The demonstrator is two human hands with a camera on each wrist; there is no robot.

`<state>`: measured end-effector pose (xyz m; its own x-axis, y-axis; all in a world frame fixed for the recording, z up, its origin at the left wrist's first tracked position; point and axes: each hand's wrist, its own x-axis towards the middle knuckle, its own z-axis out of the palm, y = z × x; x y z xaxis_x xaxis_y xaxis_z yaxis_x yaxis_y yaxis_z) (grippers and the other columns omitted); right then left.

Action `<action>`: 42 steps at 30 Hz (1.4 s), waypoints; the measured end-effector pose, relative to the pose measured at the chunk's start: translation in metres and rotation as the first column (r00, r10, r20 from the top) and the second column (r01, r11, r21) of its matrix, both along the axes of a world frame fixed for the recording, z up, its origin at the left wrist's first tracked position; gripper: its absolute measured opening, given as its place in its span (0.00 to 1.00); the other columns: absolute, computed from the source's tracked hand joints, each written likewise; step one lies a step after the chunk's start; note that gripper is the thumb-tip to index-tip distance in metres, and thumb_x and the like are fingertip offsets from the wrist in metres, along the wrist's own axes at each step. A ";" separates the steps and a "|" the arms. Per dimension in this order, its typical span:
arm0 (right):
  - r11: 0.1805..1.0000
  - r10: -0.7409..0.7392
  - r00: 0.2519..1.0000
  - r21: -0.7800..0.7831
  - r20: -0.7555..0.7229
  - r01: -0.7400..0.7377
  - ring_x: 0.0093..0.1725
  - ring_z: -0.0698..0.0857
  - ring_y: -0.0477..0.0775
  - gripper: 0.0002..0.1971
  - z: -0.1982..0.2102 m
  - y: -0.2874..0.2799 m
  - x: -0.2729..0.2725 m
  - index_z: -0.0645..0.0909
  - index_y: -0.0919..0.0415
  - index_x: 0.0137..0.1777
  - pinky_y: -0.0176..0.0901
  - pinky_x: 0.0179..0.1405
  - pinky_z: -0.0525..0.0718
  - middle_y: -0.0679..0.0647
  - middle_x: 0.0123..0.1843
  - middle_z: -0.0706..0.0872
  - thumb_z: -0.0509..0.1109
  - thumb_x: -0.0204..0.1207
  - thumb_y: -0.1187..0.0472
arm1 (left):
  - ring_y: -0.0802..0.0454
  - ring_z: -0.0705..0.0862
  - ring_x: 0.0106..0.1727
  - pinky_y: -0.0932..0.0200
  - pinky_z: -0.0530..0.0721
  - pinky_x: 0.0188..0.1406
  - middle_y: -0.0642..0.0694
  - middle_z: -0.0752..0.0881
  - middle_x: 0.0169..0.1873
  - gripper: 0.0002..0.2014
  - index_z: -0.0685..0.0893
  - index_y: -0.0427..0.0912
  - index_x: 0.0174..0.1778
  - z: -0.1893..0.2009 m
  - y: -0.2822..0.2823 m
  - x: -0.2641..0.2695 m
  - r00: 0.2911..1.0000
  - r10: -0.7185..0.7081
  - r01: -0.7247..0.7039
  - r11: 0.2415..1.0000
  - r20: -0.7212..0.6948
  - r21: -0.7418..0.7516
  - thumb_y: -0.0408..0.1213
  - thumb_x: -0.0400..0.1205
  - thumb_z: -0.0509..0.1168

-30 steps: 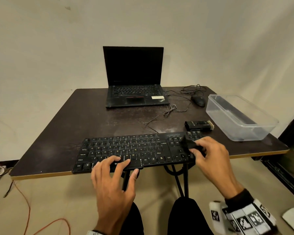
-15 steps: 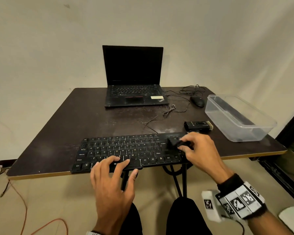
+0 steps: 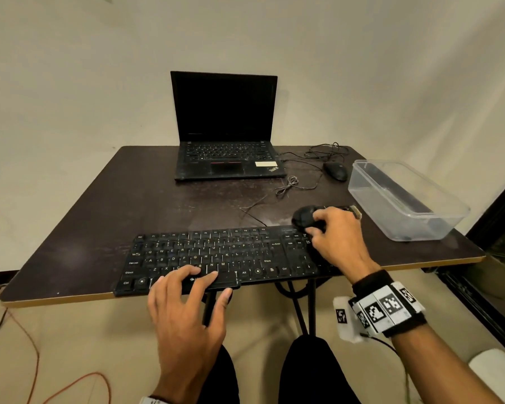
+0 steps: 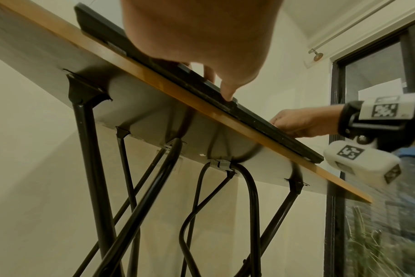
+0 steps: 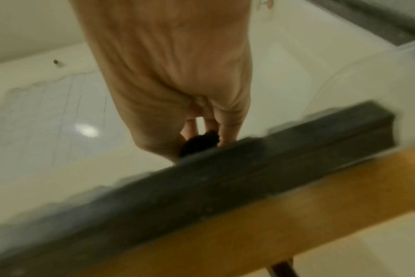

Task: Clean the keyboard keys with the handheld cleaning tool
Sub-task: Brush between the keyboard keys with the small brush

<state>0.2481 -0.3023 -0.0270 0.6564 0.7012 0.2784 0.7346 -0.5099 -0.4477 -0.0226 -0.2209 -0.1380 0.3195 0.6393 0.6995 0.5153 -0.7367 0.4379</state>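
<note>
A black keyboard point(image 3: 216, 255) lies along the near edge of the dark table point(image 3: 123, 217). My left hand point(image 3: 199, 279) rests on its front middle, fingers spread flat on the space bar area, and its thumb point(image 4: 228, 93) touches the front edge. My right hand point(image 3: 318, 225) grips a small black cleaning tool point(image 3: 302, 215) at the keyboard's far right corner, above the number pad. The right wrist view, blurred, shows the tool's dark head point(image 5: 199, 142) between my fingers, just above the keyboard point(image 5: 201, 187).
An open laptop point(image 3: 225, 141) stands at the back, with a mouse point(image 3: 336, 170) and loose cables point(image 3: 289, 188) to its right. A clear plastic box point(image 3: 405, 199) sits at the right edge. A small black device point(image 3: 354, 211) lies behind my right hand.
My right hand has carried the tool left across the number pad, then away from me to the keyboard's far edge. The left hand has stayed where it was.
</note>
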 end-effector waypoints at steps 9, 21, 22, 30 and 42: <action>0.997 0.055 0.998 -0.048 0.003 -0.055 0.65 0.87 0.60 0.19 -0.001 0.014 0.000 0.95 0.50 0.61 0.43 0.66 0.78 0.54 0.60 0.90 0.70 0.81 0.72 | 0.40 0.79 0.69 0.36 0.67 0.80 0.45 0.83 0.64 0.19 0.93 0.46 0.60 0.000 -0.001 0.000 1.000 0.003 -0.003 1.000 0.001 -0.001 0.54 0.81 0.69; 0.989 0.144 0.986 -0.058 0.081 -0.140 0.60 0.89 0.60 0.07 -0.009 0.021 0.005 0.95 0.55 0.54 0.48 0.61 0.83 0.52 0.55 0.95 0.77 0.80 0.63 | 0.44 0.77 0.70 0.33 0.69 0.79 0.45 0.83 0.64 0.19 0.93 0.46 0.60 0.001 -0.001 -0.001 1.000 0.007 -0.007 1.000 -0.007 -0.003 0.54 0.81 0.69; 0.997 0.055 0.996 -0.056 0.063 -0.051 0.59 0.89 0.64 0.06 -0.006 0.014 0.016 0.95 0.56 0.53 0.50 0.59 0.83 0.57 0.52 0.95 0.77 0.80 0.64 | 0.45 0.77 0.70 0.33 0.70 0.79 0.45 0.83 0.63 0.19 0.93 0.46 0.60 0.001 0.000 -0.001 1.000 0.006 -0.006 1.000 -0.005 0.002 0.54 0.81 0.69; 0.990 0.050 0.998 0.134 0.037 -0.054 0.60 0.91 0.52 0.16 -0.015 -0.014 0.030 0.95 0.50 0.59 0.49 0.71 0.86 0.48 0.55 0.96 0.81 0.75 0.68 | 0.44 0.77 0.70 0.30 0.70 0.78 0.45 0.83 0.64 0.19 0.93 0.46 0.59 0.001 0.001 -0.001 1.000 0.013 -0.013 1.000 -0.003 -0.001 0.54 0.80 0.69; 0.982 -0.027 0.999 0.186 0.039 0.020 0.52 0.92 0.54 0.10 -0.020 -0.041 0.050 0.96 0.54 0.55 0.41 0.57 0.83 0.54 0.52 0.97 0.82 0.77 0.67 | 0.40 0.78 0.70 0.31 0.70 0.76 0.47 0.83 0.64 0.20 0.93 0.48 0.60 0.000 0.001 -0.001 1.000 0.010 -0.010 1.000 -0.015 -0.014 0.57 0.81 0.68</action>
